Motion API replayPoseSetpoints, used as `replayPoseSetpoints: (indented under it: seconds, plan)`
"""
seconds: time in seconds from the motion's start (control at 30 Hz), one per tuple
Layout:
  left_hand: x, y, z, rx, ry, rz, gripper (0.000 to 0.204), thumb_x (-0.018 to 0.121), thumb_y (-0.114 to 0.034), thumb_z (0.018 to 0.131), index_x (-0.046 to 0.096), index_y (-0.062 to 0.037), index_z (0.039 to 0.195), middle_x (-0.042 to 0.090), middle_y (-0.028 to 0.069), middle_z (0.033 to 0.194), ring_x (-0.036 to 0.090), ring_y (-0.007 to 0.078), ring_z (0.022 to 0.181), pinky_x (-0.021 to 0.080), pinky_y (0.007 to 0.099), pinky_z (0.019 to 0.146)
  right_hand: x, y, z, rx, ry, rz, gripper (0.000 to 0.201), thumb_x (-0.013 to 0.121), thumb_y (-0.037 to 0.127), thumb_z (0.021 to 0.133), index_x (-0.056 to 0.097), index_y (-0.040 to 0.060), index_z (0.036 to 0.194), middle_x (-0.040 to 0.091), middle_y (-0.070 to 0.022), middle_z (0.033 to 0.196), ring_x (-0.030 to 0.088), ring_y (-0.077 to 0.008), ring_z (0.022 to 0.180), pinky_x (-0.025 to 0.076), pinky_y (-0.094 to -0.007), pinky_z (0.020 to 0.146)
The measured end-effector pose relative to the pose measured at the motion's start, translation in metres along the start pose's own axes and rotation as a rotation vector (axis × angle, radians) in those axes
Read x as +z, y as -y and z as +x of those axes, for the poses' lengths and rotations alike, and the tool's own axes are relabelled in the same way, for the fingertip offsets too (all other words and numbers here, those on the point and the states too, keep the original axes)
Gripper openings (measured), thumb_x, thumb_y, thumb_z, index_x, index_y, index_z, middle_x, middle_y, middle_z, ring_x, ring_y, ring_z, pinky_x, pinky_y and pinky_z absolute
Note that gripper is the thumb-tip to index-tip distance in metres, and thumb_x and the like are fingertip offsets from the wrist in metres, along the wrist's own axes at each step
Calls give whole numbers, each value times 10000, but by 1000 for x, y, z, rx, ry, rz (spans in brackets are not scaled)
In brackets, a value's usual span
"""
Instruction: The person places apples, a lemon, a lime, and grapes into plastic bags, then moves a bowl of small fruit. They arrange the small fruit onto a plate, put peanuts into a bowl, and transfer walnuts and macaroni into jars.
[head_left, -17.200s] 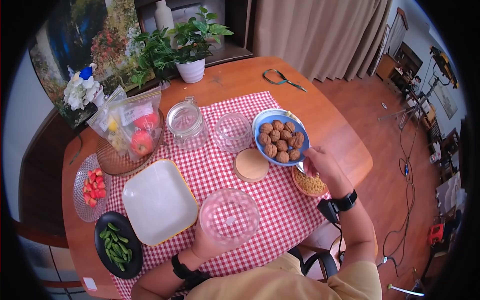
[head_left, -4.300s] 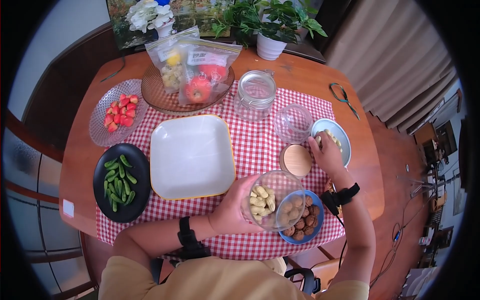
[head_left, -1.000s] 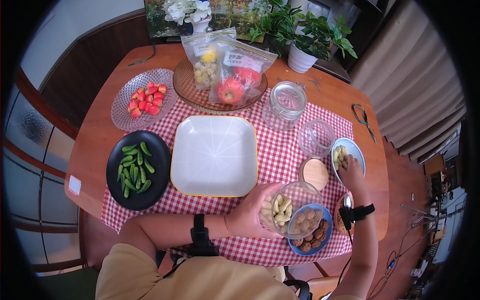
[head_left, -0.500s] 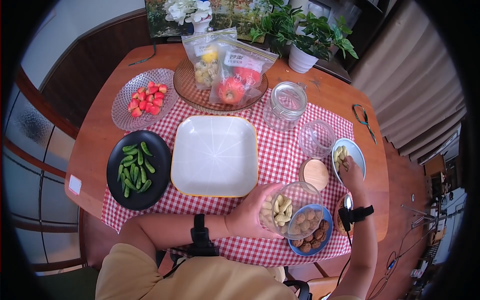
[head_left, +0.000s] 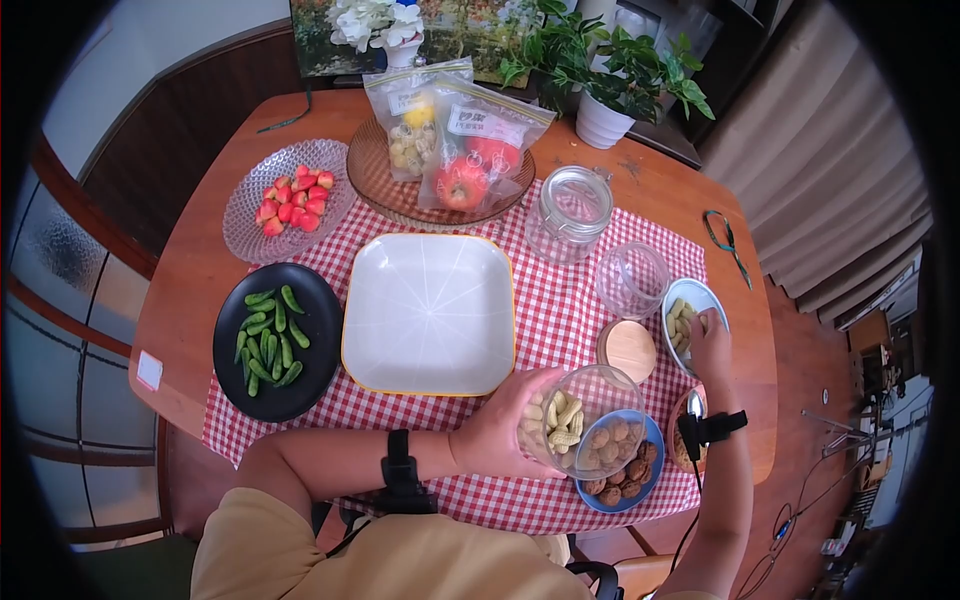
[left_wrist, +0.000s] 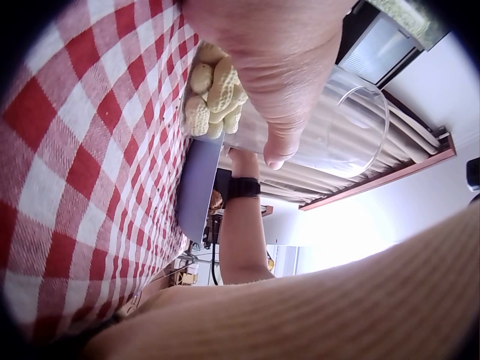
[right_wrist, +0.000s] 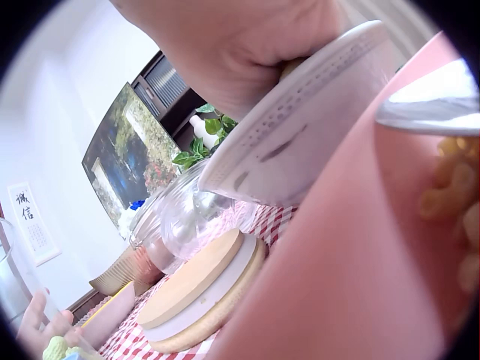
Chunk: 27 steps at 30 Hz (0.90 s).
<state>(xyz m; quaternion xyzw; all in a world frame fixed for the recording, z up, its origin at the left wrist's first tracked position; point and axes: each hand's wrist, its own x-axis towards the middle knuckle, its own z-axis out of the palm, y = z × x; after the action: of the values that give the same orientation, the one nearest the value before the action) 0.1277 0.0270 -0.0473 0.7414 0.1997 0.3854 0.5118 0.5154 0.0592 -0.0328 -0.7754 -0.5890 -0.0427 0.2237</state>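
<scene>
My left hand point(head_left: 503, 430) grips a clear jar point(head_left: 610, 385), tilted on its side with peanuts point(head_left: 565, 418) inside; in the left wrist view the thumb lies along the jar point(left_wrist: 330, 135) beside the peanuts point(left_wrist: 217, 97). At the right, my right hand point(head_left: 712, 352) reaches into a pale blue-rimmed bowl point(head_left: 707, 292) of peanuts point(head_left: 679, 322). Its fingertips are hidden, also in the right wrist view, where the hand point(right_wrist: 240, 52) hangs over the bowl's rim point(right_wrist: 300, 75). A blue bowl point(head_left: 655, 432) of walnuts point(head_left: 632, 476) stands partly behind the jar.
A wooden lid point(head_left: 630, 350), clear jar point(head_left: 633, 280) and clasp jar point(head_left: 570, 215) stand near the peanut bowl. Beside the right wrist is a pink bowl point(right_wrist: 337, 247) with a spoon. Leftward are a white tray point(head_left: 428, 315), black plate point(head_left: 315, 350), strawberry bowl point(head_left: 335, 165) and bagged fruit point(head_left: 462, 185).
Since the earliest frame, the walnut bowl has moved from atop the peanut bowl to the near edge, and peanuts have entered the held jar. Lately only my right hand has shifted slightly within the bowl.
</scene>
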Motion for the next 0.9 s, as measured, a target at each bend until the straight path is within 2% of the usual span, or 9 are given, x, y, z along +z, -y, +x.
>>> replayPoseSetpoints:
  seconds: [0.17, 0.23, 0.27, 0.33, 0.43, 0.5, 0.57, 0.63, 0.9]
  plan:
    - [0, -1, 0, -5, 1, -2, 1119, 911, -298, 543, 263, -36, 1417, 415, 180, 1307, 451, 325, 1174, 382, 425, 1010, -20, 29, 1, 14, -150, 57, 167, 573, 170, 919, 543, 5, 912, 614, -226, 763, 604, -422, 710, 469, -438, 618]
    - [0, -1, 0, -12, 7, 2, 1130, 913, -295, 538, 258, -33, 1420, 416, 178, 1302, 451, 325, 1174, 383, 424, 1008, -33, 52, 1, -20, -177, 181, 159, 557, 164, 944, 548, 8, 914, 604, -155, 708, 607, -293, 611, 461, -357, 566]
    - [0, -1, 1, -15, 8, 0, 1130, 913, -295, 538, 258, -33, 1420, 416, 178, 1302, 451, 325, 1174, 383, 424, 1008, -41, 68, -1, -18, -174, 181, 159, 557, 164, 944, 548, 8, 914, 604, -155, 708, 607, -293, 611, 461, -357, 566]
    - [2, 2, 1, -1, 2, -22, 1134, 915, -294, 538, 255, -26, 1421, 414, 178, 1297, 452, 325, 1176, 383, 420, 1009, -59, 108, -9, -23, -93, 433, 115, 553, 125, 951, 556, 13, 922, 572, -60, 690, 557, -130, 583, 431, -277, 537]
    - [2, 5, -1, -14, 0, -26, 1132, 915, -289, 539, 256, -19, 1420, 414, 177, 1296, 453, 327, 1178, 383, 417, 1009, -88, 165, -31, -86, 41, 646, 108, 567, 122, 943, 531, 22, 921, 498, -1, 737, 472, -74, 671, 399, -239, 603]
    - [2, 3, 0, -5, -6, -26, 1131, 915, -283, 536, 258, -16, 1418, 413, 178, 1297, 454, 329, 1177, 383, 418, 1008, -110, 198, -49, -275, 81, 570, 39, 578, 48, 918, 563, 15, 931, 570, -34, 744, 537, -78, 618, 424, -240, 542]
    - [1, 1, 0, 7, -15, -26, 1130, 915, -277, 533, 260, -13, 1416, 412, 179, 1298, 455, 331, 1176, 384, 418, 1006, -114, 210, -59, -420, 53, 525, 102, 632, 77, 886, 571, 19, 945, 601, -84, 769, 599, -160, 637, 464, -272, 563]
    - [0, 0, 1, 12, -5, 7, 1125, 914, -277, 529, 268, -14, 1412, 419, 183, 1290, 456, 339, 1171, 385, 425, 999, -119, 227, -66, -677, 227, 516, 189, 688, 119, 834, 583, 26, 961, 624, -131, 808, 639, -260, 689, 502, -330, 569]
    - [-1, 0, 2, 63, -15, 162, 1097, 911, -357, 543, 285, -5, 1373, 449, 160, 1271, 476, 301, 1150, 393, 425, 961, -92, 230, -76, -780, 381, 393, 232, 704, 219, 804, 609, 43, 921, 637, -128, 749, 637, -295, 620, 509, -372, 534]
